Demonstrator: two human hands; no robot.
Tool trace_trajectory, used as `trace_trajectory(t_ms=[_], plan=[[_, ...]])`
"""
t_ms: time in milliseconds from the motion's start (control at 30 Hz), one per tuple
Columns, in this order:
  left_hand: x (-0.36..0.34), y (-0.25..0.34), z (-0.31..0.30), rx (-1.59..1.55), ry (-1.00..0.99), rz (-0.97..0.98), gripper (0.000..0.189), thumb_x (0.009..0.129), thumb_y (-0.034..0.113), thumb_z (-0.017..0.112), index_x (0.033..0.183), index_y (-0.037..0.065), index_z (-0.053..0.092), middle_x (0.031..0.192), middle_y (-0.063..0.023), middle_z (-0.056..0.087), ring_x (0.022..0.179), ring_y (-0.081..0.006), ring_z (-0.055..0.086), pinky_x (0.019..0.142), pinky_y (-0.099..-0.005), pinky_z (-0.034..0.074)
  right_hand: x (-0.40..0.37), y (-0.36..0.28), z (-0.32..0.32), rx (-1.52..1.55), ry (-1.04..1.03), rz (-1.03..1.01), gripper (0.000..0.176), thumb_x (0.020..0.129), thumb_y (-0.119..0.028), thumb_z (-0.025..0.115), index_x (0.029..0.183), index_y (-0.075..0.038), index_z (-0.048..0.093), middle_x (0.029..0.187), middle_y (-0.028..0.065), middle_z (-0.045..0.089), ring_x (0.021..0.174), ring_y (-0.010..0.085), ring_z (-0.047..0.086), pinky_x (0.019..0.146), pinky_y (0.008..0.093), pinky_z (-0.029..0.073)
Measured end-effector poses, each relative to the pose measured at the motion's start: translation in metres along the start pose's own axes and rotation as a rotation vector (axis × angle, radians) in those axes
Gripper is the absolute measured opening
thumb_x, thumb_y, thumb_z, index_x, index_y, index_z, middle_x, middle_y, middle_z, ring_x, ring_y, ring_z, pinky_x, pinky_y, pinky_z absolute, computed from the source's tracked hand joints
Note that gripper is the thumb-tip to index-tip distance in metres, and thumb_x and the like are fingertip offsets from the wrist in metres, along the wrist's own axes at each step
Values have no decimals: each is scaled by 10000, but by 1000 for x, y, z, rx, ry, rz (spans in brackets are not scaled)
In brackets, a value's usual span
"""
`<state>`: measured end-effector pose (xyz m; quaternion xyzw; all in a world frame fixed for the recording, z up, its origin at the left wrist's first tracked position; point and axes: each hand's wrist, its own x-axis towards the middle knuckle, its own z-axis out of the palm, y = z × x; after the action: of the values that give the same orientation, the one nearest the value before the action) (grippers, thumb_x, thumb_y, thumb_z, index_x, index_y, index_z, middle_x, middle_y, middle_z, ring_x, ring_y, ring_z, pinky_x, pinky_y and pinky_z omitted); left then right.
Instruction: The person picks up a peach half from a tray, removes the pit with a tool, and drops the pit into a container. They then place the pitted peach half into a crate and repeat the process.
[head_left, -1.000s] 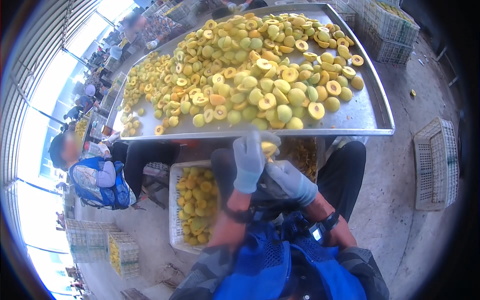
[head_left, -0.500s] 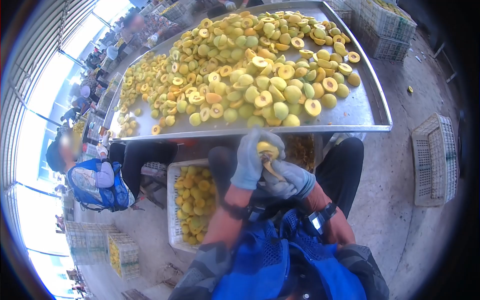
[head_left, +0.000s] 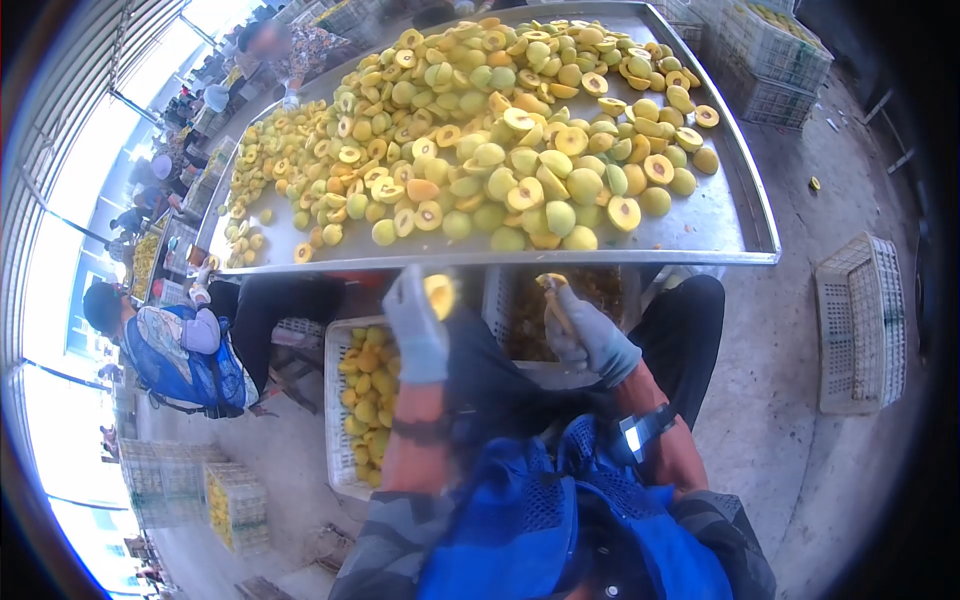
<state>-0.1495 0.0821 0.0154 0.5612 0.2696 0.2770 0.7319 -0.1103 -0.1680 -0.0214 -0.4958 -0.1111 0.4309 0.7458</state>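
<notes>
My left hand [head_left: 417,325], in a pale grey glove and smeared by motion, is closed around a yellow peach half [head_left: 440,296] with its cut face showing. It is just below the near edge of the metal tray, above the white crate. To the right, my gloved right hand [head_left: 592,338] grips a slim tool with a tan handle [head_left: 560,313]. A yellow piece of peach [head_left: 551,279] is at the tool's upper end; the tip itself is hidden. Many halved and whole-looking peaches [head_left: 480,160] are heaped on the metal tray [head_left: 700,225].
A white crate of peach halves [head_left: 340,440] stands left of my legs. Between my knees is a bin [head_left: 497,300] of brownish scraps. A crate [head_left: 860,330] lies at right; stacked crates [head_left: 770,60] stand behind. A co-worker in a blue vest [head_left: 190,360] sits at left.
My hands were together around one peach with the tool against it; now they are apart. The left has moved left with a half, and the right has shifted slightly right with the tool.
</notes>
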Motion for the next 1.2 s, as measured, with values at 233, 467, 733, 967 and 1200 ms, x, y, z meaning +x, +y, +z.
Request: trace_trajectory(t_ms=[233,467,733,967,1200], plan=[[51,31,-167,1058,411,538,290,968,239,632,978,-26,749,914,-139,752,754,-236,686,716,-343,543,11,13,6,71,52,-52,634,1054,-621,395,840,-61,603,571,-8,475,418,77,410,398,212,330],[51,23,-140,1061,131,544,255,922,224,676,1042,10,745,1002,-170,741,898,-322,708,848,-400,550,30,23,3,-105,186,95,664,1050,-626,397,842,-39,628,587,0,486,426,75,413,410,218,340],[126,-24,-2,1192,-356,568,379,895,267,692,1174,11,712,1133,-202,723,1047,-332,698,904,-412,550,33,21,-5,119,77,210,664,1063,-618,359,872,-46,637,631,7,517,434,79,415,376,240,303],[181,-73,48,1640,-458,368,376,875,294,599,1122,22,682,1109,-262,693,1089,-428,651,954,-501,517,37,33,-11,-68,87,60,614,1084,-564,363,1038,-31,665,707,-11,550,481,45,404,413,217,305],[189,-63,36,981,-660,-95,593,859,329,743,1337,17,582,1236,-192,663,1126,-262,667,906,-422,569,23,3,0,-63,92,58,552,1068,-546,440,1062,-52,685,708,-3,588,500,49,441,437,199,317]])
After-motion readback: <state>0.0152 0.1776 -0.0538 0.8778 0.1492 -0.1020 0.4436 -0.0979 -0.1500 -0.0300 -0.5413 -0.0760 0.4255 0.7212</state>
